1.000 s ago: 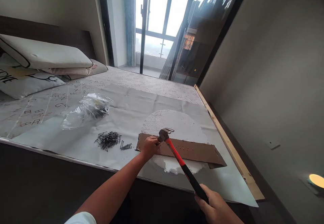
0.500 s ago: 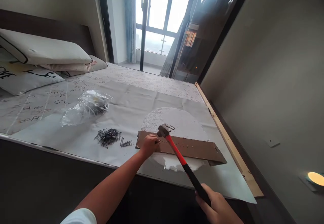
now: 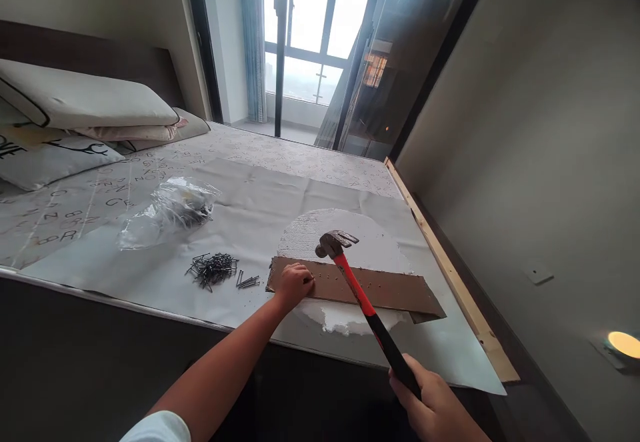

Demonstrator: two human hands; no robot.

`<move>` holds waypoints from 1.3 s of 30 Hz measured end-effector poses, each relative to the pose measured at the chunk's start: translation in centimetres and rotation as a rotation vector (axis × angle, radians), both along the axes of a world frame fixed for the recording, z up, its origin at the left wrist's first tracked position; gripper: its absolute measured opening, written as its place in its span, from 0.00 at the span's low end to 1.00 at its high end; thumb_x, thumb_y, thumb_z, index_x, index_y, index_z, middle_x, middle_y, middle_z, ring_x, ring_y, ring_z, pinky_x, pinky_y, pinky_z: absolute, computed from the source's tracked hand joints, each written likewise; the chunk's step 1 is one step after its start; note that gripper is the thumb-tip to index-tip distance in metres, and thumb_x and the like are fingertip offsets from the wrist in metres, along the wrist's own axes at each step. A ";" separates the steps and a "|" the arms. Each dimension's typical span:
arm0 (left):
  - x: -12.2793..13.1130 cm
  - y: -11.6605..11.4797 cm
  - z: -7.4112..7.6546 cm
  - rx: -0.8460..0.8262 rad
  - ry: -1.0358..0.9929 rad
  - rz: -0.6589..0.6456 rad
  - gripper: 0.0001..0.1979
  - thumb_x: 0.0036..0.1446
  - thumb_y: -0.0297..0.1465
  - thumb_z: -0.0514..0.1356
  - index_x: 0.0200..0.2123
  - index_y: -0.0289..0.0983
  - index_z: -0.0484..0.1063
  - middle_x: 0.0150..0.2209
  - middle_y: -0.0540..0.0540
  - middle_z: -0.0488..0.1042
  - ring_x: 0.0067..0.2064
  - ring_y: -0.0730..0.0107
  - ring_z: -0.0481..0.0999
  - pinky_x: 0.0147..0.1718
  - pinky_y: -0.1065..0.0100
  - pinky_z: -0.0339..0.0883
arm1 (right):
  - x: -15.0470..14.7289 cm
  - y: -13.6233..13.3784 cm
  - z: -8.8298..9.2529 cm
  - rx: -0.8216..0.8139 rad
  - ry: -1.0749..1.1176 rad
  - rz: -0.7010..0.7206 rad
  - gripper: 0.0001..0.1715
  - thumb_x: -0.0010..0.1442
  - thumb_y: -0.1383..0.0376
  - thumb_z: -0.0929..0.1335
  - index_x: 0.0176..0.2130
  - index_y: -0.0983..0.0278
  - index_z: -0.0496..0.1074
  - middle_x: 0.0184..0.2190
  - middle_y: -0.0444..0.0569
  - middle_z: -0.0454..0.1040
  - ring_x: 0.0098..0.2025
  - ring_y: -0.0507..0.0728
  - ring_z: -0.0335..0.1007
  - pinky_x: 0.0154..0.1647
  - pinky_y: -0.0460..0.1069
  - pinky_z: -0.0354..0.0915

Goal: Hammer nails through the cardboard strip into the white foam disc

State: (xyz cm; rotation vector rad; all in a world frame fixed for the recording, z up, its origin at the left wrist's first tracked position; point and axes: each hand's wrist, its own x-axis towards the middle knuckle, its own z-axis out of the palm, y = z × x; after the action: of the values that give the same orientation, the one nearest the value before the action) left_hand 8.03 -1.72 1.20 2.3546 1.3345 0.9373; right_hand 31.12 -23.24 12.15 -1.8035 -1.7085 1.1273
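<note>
Hammer (image 3: 367,307): held by its black grip in the right hand (image 3: 425,392), slanting up and away to a head just right of the left hand (image 3: 294,282) and apart from it; worn metal claw, red-and-black handle.
Right hand: wrapped round the handle's near end.
Left hand: narrow, with fingers curled onto the left part of the brown board (image 3: 400,292); cannot tell whether pinching anything.
Brown board: long, flat, speckled with small dots, laid across a round, rough white slab (image 3: 367,229).
Nails (image 3: 213,270): thin, dark, heaped left of the left hand.
Plastic bag (image 3: 173,207): clear, crinkled, behind the nails.
</note>
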 end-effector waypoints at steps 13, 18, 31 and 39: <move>-2.7 0.3 2.4 -0.083 -0.235 0.072 0.08 0.51 0.27 0.58 0.32 0.38 0.78 0.33 0.46 0.77 0.36 0.69 0.75 0.35 0.71 0.68 | 0.5 0.6 -1.3 -0.048 0.018 0.028 0.15 0.61 0.55 0.58 0.31 0.62 0.63 0.23 0.42 0.63 0.26 0.53 0.59 0.27 0.46 0.55; -4.2 0.4 3.2 -0.083 -0.303 0.190 0.10 0.54 0.31 0.56 0.33 0.39 0.78 0.33 0.46 0.79 0.37 0.66 0.76 0.39 0.68 0.68 | -0.6 1.0 -1.6 -0.106 -0.064 0.080 0.13 0.60 0.59 0.58 0.31 0.64 0.64 0.27 0.46 0.68 0.31 0.56 0.62 0.32 0.48 0.57; -9.1 1.0 5.0 -0.196 -0.477 0.597 0.17 0.49 0.44 0.57 0.27 0.36 0.75 0.27 0.48 0.78 0.28 0.69 0.74 0.29 0.71 0.64 | -1.4 -0.2 -3.7 -0.145 -0.034 0.087 0.13 0.60 0.58 0.57 0.34 0.64 0.64 0.33 0.52 0.73 0.36 0.60 0.69 0.38 0.50 0.61; -15.3 -0.3 0.3 -0.305 0.250 0.439 0.10 0.55 0.32 0.54 0.30 0.37 0.74 0.34 0.44 0.76 0.37 0.65 0.74 0.34 0.70 0.62 | -0.9 -1.1 -5.1 -0.015 0.051 0.029 0.23 0.57 0.47 0.58 0.27 0.62 0.65 0.25 0.46 0.71 0.29 0.56 0.65 0.32 0.47 0.60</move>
State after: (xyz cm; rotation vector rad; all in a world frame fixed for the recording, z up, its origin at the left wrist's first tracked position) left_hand -7.31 -2.06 1.54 2.0316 1.9876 0.4954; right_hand 30.19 -24.37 7.06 -1.7482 -1.7069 1.1909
